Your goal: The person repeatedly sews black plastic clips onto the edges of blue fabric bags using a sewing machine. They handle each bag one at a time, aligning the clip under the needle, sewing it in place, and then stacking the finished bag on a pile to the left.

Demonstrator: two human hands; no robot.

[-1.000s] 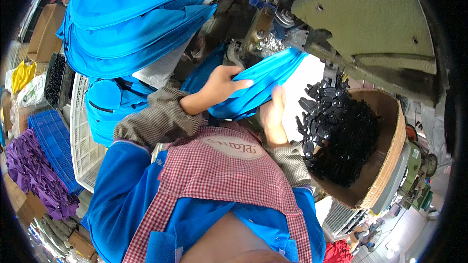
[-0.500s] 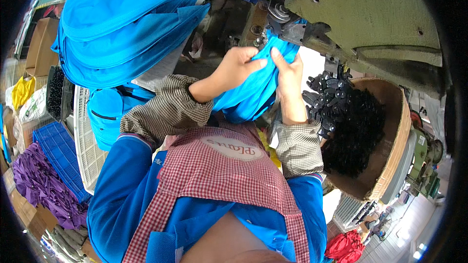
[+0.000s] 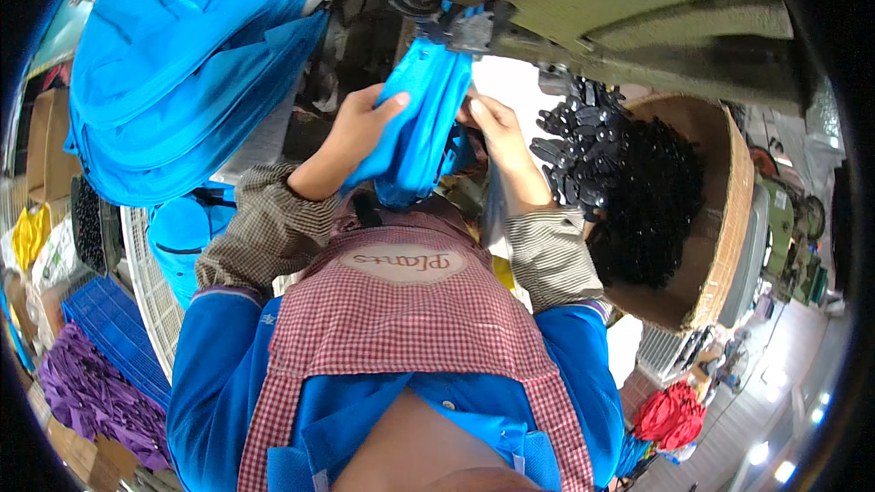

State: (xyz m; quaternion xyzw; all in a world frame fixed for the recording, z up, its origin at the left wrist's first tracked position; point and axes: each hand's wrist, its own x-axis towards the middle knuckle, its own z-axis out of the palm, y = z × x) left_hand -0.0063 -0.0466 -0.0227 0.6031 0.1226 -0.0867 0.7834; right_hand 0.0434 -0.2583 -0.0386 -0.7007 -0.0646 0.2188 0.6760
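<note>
Left hand (image 3: 354, 132) gripping blue cloth (image 3: 419, 118); right hand (image 3: 498, 128) touching its three-o'clock edge; whether pinching, cannot tell.

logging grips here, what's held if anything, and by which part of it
The left hand holds the blue cloth by its left side. The right hand is at its right edge; whether it grips cannot be told.

Single head-worn fisheye view, steeply downward, at close range

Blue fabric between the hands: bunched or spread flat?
Bunched: the blue fabric shows long folds, narrowed between the left hand and right hand.
</note>
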